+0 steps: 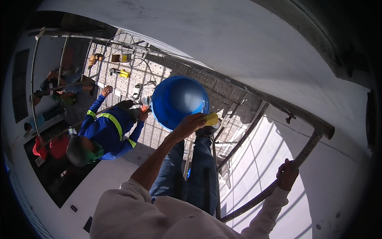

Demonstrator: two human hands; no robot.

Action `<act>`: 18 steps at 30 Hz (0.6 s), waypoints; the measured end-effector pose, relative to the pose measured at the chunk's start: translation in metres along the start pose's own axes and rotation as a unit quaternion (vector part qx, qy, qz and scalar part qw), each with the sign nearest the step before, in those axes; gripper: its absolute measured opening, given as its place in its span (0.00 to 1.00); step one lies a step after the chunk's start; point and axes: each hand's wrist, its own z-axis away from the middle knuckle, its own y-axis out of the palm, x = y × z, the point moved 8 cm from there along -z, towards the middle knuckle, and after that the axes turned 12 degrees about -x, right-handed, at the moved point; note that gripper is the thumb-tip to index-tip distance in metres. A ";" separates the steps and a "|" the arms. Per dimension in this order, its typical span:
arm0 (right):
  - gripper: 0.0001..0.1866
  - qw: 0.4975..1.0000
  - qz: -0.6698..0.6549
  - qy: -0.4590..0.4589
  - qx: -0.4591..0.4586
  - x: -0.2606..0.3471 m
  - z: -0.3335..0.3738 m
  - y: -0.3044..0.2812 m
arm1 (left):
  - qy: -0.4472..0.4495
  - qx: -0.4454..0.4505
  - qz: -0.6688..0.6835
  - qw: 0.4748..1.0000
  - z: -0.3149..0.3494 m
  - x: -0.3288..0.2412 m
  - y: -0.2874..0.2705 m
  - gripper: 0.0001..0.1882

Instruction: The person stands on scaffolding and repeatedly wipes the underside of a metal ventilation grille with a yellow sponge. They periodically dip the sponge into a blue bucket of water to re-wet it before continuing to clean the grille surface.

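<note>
My left hand (189, 126) is closed around a yellow sponge (211, 118). It is held out in front of me, over the near right rim of a big blue bucket (162, 104) as I look down. The bucket's inside is pale and bright toward the bottom; I cannot tell whether that is liquid. On the right, my right hand (287, 175) is wrapped round a dark metal scaffold pipe (309, 148). My legs in blue jeans (202, 171) stand just below the bucket.
Below to the left, a person in blue with reflective strips (107, 131) holds a tool. Farther left are more people (51, 91). Yellow tools (124, 74) and cables lie on the paving. A long scaffold bar (246, 85) runs along the white wall (254, 47).
</note>
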 end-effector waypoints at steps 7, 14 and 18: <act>0.08 0.987 -0.001 0.029 0.156 -0.011 -0.019 -0.043 | 0.142 -0.188 -0.305 0.923 -0.157 0.209 -0.100 0.19; 0.10 0.996 0.073 0.015 0.047 0.020 -0.025 -0.070 | 0.285 -0.186 -0.558 0.757 -0.325 0.296 -0.082 0.16; 0.10 0.991 0.128 0.025 -0.021 0.020 -0.028 -0.064 | 0.349 -0.302 -0.502 0.732 -0.349 0.317 -0.087 0.17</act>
